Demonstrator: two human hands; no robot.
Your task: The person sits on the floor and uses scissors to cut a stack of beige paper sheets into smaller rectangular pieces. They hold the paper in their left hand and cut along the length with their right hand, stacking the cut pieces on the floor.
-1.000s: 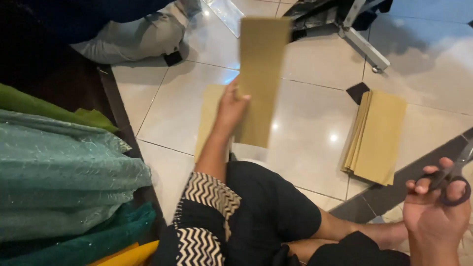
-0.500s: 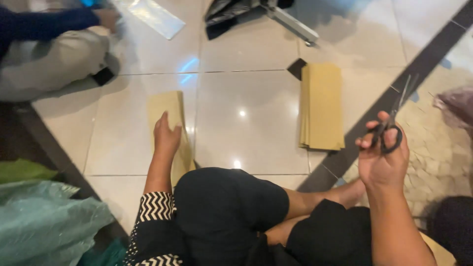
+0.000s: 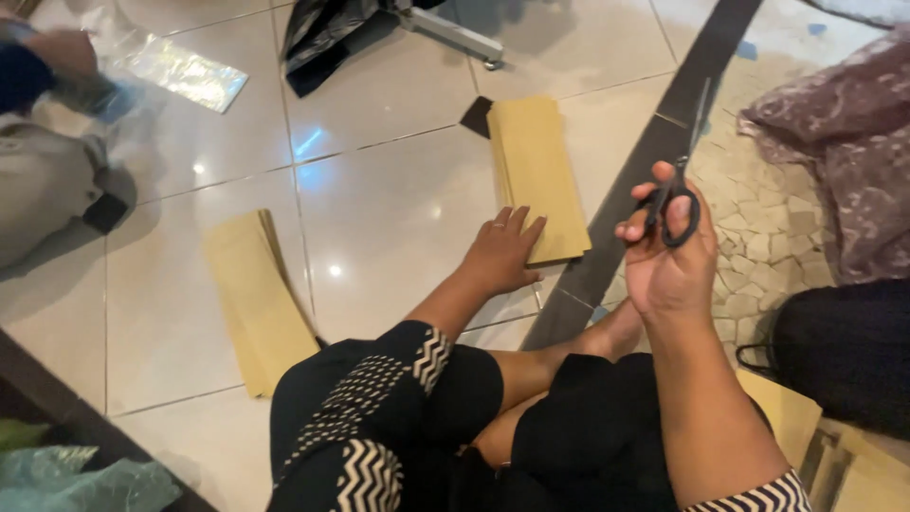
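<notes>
Head-camera view: black scissors [image 3: 675, 180] are gripped in the right hand [image 3: 668, 261], fingers through the handles, blades pointing up. The left hand [image 3: 502, 254] is laid flat, fingers spread and holding nothing, on the near end of a tan paper stack [image 3: 538, 161] on the tiled floor [image 3: 398, 199]. A second tan stack [image 3: 256, 299] is seen further left.

Glossy white floor tiles [image 3: 379, 190] w/ light glare, dark tile strip [image 3: 654, 152], pebble-pattern floor [image 3: 758, 237] at right
</notes>
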